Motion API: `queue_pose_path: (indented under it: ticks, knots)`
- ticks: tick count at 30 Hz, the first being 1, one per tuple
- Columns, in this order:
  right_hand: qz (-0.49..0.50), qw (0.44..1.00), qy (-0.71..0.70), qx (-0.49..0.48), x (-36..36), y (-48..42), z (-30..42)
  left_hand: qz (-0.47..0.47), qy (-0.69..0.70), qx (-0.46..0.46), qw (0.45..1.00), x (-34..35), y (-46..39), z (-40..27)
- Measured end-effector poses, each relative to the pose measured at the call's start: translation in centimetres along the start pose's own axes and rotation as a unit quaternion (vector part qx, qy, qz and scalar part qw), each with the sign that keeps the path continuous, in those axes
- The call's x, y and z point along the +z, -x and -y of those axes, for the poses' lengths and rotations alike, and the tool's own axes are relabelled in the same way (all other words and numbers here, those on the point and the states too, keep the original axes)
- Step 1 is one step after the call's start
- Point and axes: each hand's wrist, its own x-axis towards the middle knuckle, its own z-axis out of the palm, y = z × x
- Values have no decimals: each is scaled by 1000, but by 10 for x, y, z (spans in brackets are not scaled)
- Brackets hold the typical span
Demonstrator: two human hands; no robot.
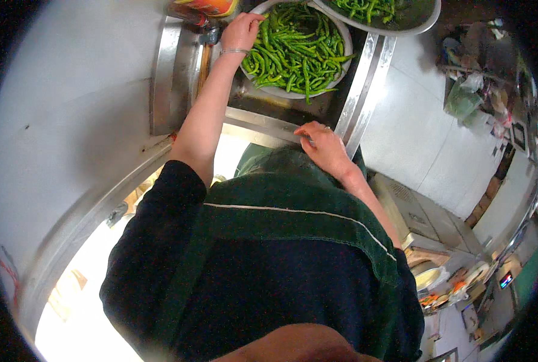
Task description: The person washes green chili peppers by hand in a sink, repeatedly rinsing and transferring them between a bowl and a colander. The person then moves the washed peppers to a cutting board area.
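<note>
A large round bowl [348,40] heaped with long green chili peppers [291,54] sits inside a metal-edged recess. My left hand [242,34], with a bracelet at the wrist, reaches to the bowl's left rim, its fingertips by the peppers. Whether a pepper is between those fingers I cannot tell. Lower down, my right hand [325,145] hangs at the metal front edge [264,122], thumb and forefinger apart, and nothing shows between them. A second metal bowl [414,25] with more green chilies [368,9] overlaps the first at the upper right.
A container with a red and yellow label [210,7] and a dark-capped bottle [210,34] stand left of the bowl. A white wall [69,90] runs along the left. Pale tiled floor [418,113], plastic bags [466,99] and a cabinet [414,208] lie to the right.
</note>
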Motion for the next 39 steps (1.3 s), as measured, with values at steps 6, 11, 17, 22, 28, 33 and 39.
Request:
queue_pose_path:
  ticks: [6, 11, 17, 22, 28, 33, 39]
  knots:
    - [-77, 950, -279, 118, 0, -23, -4, 41, 21, 42, 998, 21, -34, 1]
    - [-222, 973, -55, 41, -27, -84, -23, 89, -22, 33, 995, 51, -82, 2]
    - [-300, 930, 198, 77, -70, -175, -43, 224, -72, 11, 972, 66, -132, 9]
    - [-326, 874, 333, 135, -63, -208, -103, 129, -78, 23, 988, 72, -130, 7]
    - [-269, 793, 514, 187, -58, -223, -98, 95, -46, 15, 994, 62, -124, 8]
    - [-355, 909, -37, 216, -68, -228, -55, 115, -41, 71, 990, 57, -136, 4]
    - [-379, 895, -65, 227, -52, -221, -67, 206, -37, 159, 965, 81, -171, -8]
